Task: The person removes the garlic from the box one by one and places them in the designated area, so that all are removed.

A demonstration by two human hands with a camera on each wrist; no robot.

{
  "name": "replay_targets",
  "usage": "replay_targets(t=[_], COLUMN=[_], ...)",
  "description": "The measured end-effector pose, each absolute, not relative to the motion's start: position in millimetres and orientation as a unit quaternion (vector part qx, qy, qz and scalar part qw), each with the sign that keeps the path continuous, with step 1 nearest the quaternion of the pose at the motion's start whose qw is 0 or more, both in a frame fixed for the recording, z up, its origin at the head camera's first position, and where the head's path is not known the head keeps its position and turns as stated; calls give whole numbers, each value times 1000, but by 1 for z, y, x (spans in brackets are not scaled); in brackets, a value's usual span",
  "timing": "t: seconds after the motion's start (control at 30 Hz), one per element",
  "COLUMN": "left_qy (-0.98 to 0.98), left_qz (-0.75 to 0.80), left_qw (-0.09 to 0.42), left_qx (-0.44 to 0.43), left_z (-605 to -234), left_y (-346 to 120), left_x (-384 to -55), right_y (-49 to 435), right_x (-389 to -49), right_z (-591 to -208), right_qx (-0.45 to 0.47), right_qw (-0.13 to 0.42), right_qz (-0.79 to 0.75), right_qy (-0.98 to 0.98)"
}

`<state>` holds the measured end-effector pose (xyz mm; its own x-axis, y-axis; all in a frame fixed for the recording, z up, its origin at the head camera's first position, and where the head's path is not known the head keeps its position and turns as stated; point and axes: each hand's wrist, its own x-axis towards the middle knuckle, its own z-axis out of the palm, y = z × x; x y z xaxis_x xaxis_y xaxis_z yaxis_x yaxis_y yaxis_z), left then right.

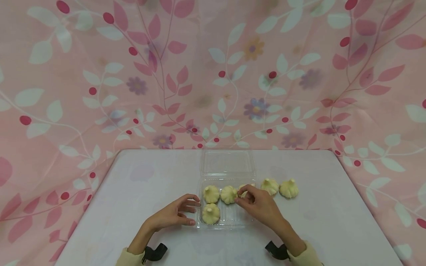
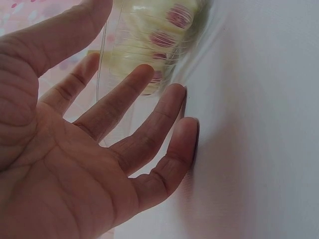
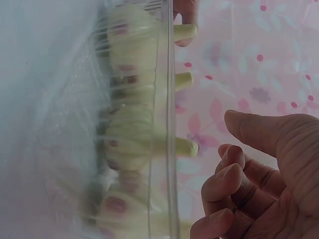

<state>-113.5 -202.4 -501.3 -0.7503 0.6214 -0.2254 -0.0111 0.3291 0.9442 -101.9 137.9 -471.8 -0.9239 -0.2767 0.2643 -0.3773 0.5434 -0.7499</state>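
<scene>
Pale yellow sleeves (image 1: 304, 254) sit beside black, elbow-shaped wrist cameras (image 1: 156, 252).

Four garlic bulbs (image 1: 211, 214) in open clear container (image 1: 229, 218); two outside, right.

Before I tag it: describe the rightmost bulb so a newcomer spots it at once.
On the white table, find the clear open container. Just outside its right side sits one loose bulb, and right beside that, farther out, the target bulb, pale yellow and ribbed with a stubby stem on top. Unlike every other bulb, it has none to its right.
</scene>
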Motion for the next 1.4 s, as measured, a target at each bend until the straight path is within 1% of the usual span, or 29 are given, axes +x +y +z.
replay_targets(t=[0.13,0.37,0.9,1.4], left_qy=[763,762,760,760], left_qz=[542,543,544,544], left_qw=[291,291,293,293], left_qx=[199,200,203,201], left_z=[-501,-500,-499,-501], left_y=[-202,-202,-202,-203], left_x=[-113,-114,-114,-114], right_y=[133,125,110,99], right_x=[-101,-101,-99,-98], right_z=[-472,-471,-476,-479], right_qx=[192,211,227,239], right_qw=[53,69,37,34], right_qz=[438,425,443,442], right_qy=[-877,-878,-867,-864])
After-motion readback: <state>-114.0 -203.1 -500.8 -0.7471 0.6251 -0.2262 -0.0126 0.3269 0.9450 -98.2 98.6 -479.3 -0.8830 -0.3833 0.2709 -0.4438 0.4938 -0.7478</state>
